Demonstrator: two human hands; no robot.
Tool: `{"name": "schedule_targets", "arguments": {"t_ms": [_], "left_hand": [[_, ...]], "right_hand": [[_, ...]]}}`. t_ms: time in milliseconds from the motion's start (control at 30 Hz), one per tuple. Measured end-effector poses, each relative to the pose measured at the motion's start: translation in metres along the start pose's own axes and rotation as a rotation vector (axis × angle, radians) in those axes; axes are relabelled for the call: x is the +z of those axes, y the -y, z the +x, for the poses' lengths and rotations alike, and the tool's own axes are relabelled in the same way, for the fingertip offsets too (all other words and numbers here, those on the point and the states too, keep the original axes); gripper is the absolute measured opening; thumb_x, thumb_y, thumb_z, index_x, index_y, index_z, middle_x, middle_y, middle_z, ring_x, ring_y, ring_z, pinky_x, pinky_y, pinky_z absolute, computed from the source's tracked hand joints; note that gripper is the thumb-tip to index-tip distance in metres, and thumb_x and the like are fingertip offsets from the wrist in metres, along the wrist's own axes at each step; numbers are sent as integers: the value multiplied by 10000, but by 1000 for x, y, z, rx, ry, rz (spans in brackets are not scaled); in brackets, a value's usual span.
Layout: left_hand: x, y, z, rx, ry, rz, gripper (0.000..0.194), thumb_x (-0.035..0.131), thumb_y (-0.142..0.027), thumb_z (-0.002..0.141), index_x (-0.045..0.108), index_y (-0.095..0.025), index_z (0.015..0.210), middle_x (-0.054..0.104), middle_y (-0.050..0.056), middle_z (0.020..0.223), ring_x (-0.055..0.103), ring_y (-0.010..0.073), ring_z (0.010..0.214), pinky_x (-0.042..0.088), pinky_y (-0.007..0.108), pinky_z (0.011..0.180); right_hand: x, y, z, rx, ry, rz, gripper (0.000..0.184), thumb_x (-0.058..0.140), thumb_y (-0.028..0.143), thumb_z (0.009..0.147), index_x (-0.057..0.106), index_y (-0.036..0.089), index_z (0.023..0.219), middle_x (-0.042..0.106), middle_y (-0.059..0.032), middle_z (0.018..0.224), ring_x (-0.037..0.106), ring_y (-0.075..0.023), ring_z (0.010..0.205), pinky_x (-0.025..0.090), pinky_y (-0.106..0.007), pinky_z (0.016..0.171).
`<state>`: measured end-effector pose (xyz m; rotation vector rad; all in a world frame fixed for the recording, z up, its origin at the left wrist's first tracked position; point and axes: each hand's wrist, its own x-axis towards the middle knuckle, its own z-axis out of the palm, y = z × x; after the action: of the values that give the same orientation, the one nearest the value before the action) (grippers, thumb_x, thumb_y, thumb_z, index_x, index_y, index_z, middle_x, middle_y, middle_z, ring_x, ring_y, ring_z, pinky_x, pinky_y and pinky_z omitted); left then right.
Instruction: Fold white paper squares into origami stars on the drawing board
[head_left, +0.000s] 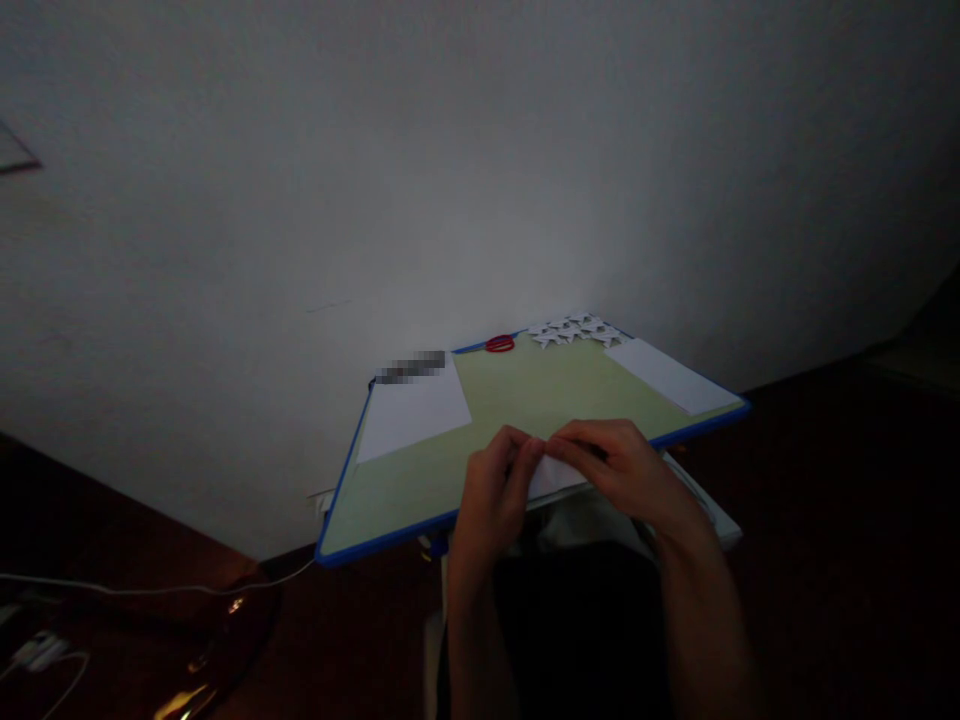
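Observation:
Both hands meet at the near edge of the green tabletop, pinching a piece of white paper (553, 477) between them. My left hand (501, 480) has thumb and fingers closed on the paper's upper left edge. Close beside it, my right hand (611, 462) is closed on the same edge, fingertips almost touching those of the left. Part of the paper hangs below the fingers; the rest is hidden by the hands, so its exact shape cannot be made out.
The green table (517, 390) has a blue rim and stands against a wall. On it lie a white sheet (416, 408) at left, red-handled scissors (500, 344), several folded white paper shapes (574, 330), and a paper stack (671, 375) at right. A white cable (150, 590) runs at lower left.

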<state>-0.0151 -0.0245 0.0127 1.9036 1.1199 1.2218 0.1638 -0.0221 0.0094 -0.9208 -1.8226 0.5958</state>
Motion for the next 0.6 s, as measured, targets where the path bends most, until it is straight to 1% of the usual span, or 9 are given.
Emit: {"name": "schedule_targets", "arguments": {"t_ms": [100,167,200,267,367,467,533,567,600], "left_hand": [[-4,2,1,-137,-33,-141,352,609,-486,923,585,-169,773,486,-39,593,412,85,531,270,190,473],[-6,2,1,-268,-48,-268,378,631,-539,895,585,-175,804,504,-39,602,432,82,510,290,174,450],[-7,2,1,-321,-53,-327,379,645,-557,880,596,-182,850,514,-40,606,435,80,494,296,167,435],[-7,1,1,-369,-55,-420,395,678,-571,853,616,-200,975,513,-53,591,411,71,448,275,154,397],[-6,-2,1,-323,-43,-543,443,679,-593,848,645,-195,1040,424,-84,516,319,52,380,217,148,356],[-9,-2,0,-227,3,-710,618,467,-739,897,691,-168,975,383,-75,462,273,56,349,228,172,344],[-13,0,-2,-124,24,-761,730,351,-794,898,714,-164,967,440,-42,480,336,75,368,286,200,365],[-15,2,-3,-58,14,-744,712,380,-786,895,723,-168,974,475,-27,514,391,87,403,326,212,393],[-18,3,-5,19,-29,-689,613,480,-728,900,732,-177,988,489,-25,552,429,90,447,353,216,430]], "right_hand": [[-1,1,0,-19,-71,42,248,624,403,964,738,203,1056,677,-4,755,595,-148,685,453,-254,639],[-3,1,-1,-94,-47,58,396,706,425,904,687,217,1241,660,-3,790,584,-152,698,466,-263,651],[-5,2,-2,-152,-7,58,452,759,419,861,683,224,1262,664,-13,841,593,-159,734,479,-274,680],[-8,3,-3,-249,57,48,415,803,342,828,715,238,1220,675,-36,933,625,-178,835,497,-300,759],[-8,2,-4,-297,12,73,264,751,225,880,752,250,1143,698,-35,911,650,-169,833,502,-297,749],[-6,-1,-1,-295,-58,120,180,741,198,889,780,257,1055,720,-18,843,655,-153,766,497,-284,697],[-5,-2,1,-286,-120,137,159,756,190,876,789,262,1014,717,-10,815,649,-151,743,493,-287,679],[-5,-2,1,-284,-147,144,157,761,186,870,791,265,1002,712,-10,814,646,-154,744,492,-292,678],[-5,-2,2,-285,-167,153,158,763,182,867,793,269,996,706,-12,820,644,-158,752,493,-297,679]]}}
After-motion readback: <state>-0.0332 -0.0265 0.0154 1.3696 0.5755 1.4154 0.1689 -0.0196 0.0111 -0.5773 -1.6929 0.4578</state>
